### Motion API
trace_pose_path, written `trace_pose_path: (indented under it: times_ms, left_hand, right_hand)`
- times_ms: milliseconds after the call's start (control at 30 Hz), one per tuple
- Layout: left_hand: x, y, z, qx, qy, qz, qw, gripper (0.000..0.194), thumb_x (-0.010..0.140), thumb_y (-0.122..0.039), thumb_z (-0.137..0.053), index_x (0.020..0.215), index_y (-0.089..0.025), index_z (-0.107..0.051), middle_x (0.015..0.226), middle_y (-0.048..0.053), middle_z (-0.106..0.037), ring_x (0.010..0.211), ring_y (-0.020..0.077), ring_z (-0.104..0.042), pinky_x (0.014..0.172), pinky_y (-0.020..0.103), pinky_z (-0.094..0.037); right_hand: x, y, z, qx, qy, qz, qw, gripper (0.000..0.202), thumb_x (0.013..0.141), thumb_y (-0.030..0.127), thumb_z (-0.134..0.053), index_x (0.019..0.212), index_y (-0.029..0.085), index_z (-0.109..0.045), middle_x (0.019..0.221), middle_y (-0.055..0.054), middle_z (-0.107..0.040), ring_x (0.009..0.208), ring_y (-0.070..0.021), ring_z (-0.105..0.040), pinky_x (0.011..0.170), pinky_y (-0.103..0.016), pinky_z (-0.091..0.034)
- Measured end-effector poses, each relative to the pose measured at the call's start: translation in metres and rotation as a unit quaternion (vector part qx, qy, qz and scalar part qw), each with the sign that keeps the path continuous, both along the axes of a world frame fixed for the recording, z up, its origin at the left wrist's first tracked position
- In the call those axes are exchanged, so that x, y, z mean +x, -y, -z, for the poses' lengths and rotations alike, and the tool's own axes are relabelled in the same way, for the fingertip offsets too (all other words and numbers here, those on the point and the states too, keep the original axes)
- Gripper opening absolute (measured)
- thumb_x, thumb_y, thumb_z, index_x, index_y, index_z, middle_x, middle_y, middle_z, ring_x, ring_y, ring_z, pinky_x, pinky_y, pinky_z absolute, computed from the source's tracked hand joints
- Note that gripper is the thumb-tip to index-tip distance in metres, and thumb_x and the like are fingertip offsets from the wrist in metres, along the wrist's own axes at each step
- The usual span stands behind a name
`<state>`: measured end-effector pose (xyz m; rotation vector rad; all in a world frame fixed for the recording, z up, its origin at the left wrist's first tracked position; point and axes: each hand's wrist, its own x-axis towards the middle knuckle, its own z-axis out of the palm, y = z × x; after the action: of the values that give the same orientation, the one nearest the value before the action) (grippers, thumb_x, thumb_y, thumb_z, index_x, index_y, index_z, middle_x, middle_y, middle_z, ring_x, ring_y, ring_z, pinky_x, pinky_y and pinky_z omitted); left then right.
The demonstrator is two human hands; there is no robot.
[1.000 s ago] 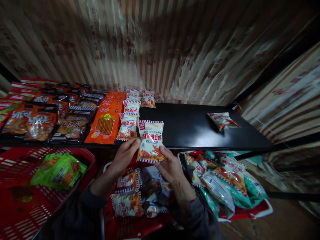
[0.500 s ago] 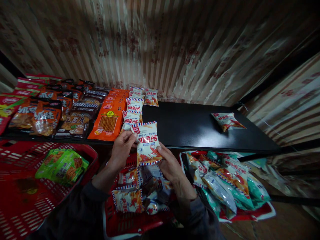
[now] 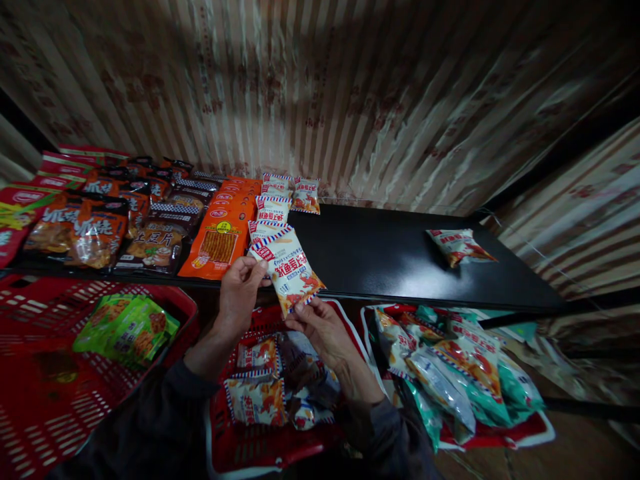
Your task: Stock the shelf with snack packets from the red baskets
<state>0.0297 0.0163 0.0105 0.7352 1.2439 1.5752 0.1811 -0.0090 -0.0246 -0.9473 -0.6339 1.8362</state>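
Observation:
Between my two hands is a white snack bag point(image 3: 290, 270) with red lettering and a striped blue-and-red edge, tilted over the shelf's front edge. My left hand point(image 3: 241, 283) pinches its left side, and my right hand point(image 3: 317, 327) grips its lower edge. Behind it, similar snack bags point(image 3: 273, 210) stand in a row running back along the black shelf point(image 3: 360, 247), partly covered by the held one. Left of that row lies an orange snack packet point(image 3: 216, 243). Below my hands, a red basket point(image 3: 250, 457) holds several more of the white bags.
At the shelf's right lies one white snack bag point(image 3: 460, 247). Brown potato-slice packets point(image 3: 153, 240) and other bags fill its left end. A red basket point(image 3: 30, 400) with green packets point(image 3: 127, 330) stands at left; another basket point(image 3: 520, 437) heaped with bags stands at right.
The held bag has turned, its top leaning left and its bottom swinging right, and sits nearer the row. My right hand has slid from its right side to its lower edge.

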Motion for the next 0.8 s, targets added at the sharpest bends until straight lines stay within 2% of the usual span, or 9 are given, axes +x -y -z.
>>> trace_pose_path:
  times_ms: [200, 367, 533, 633, 800]
  left_hand:
    - [-0.004, -0.002, -0.002, 0.003, -0.026, -0.028, 0.999, 0.028, 0.062, -0.037, -0.073, 0.067, -0.018, -0.052, 0.068, -0.002, -0.062, 0.061, 0.0104, -0.057, 0.060, 0.024, -0.047]
    - [-0.007, -0.003, -0.003, 0.013, -0.016, 0.001, 1.000, 0.028, 0.062, -0.035, -0.073, 0.066, -0.019, -0.050, 0.064, -0.004, -0.061, 0.061, 0.0101, -0.056, 0.065, 0.024, -0.047]
    - [-0.002, 0.002, -0.009, 0.009, 0.031, 0.081, 0.996, 0.026, 0.071, -0.039, -0.069, 0.081, -0.018, -0.057, 0.085, 0.002, -0.069, 0.079, 0.0153, -0.064, 0.075, 0.029, -0.050]
    - [0.005, 0.008, -0.014, -0.003, 0.066, 0.129, 0.989, 0.035, 0.073, -0.042, -0.069, 0.097, -0.019, -0.059, 0.100, 0.005, -0.069, 0.091, 0.0196, -0.065, 0.080, 0.033, -0.051]
    - [0.013, 0.011, -0.011, 0.003, 0.071, 0.129, 0.989, 0.044, 0.072, -0.041, -0.072, 0.105, -0.018, -0.057, 0.107, 0.007, -0.070, 0.098, 0.0229, -0.065, 0.086, 0.036, -0.051]
  right_hand:
    - [0.004, 0.000, 0.001, 0.044, 0.029, -0.044, 0.998, 0.029, 0.061, 0.031, -0.085, 0.082, 0.019, -0.070, 0.071, 0.001, -0.071, 0.058, -0.0112, -0.063, 0.057, -0.023, -0.054]
    - [0.011, 0.000, -0.002, 0.074, 0.048, -0.068, 0.994, 0.029, 0.062, 0.036, -0.085, 0.073, 0.017, -0.067, 0.065, 0.001, -0.070, 0.055, -0.0108, -0.063, 0.056, -0.022, -0.053]
    - [0.008, 0.000, 0.001, 0.082, 0.070, -0.046, 0.993, 0.028, 0.063, 0.037, -0.084, 0.074, 0.017, -0.067, 0.066, 0.000, -0.070, 0.056, -0.0118, -0.064, 0.058, -0.024, -0.054]
    - [0.005, 0.001, 0.003, 0.089, 0.076, -0.036, 0.992, 0.029, 0.063, 0.036, -0.084, 0.078, 0.017, -0.068, 0.069, -0.001, -0.071, 0.058, -0.0125, -0.065, 0.060, -0.025, -0.056]
    - [0.004, 0.002, 0.002, 0.107, 0.102, -0.076, 0.986, 0.028, 0.067, 0.038, -0.081, 0.080, 0.016, -0.070, 0.070, -0.003, -0.073, 0.059, -0.0129, -0.066, 0.062, -0.026, -0.055]
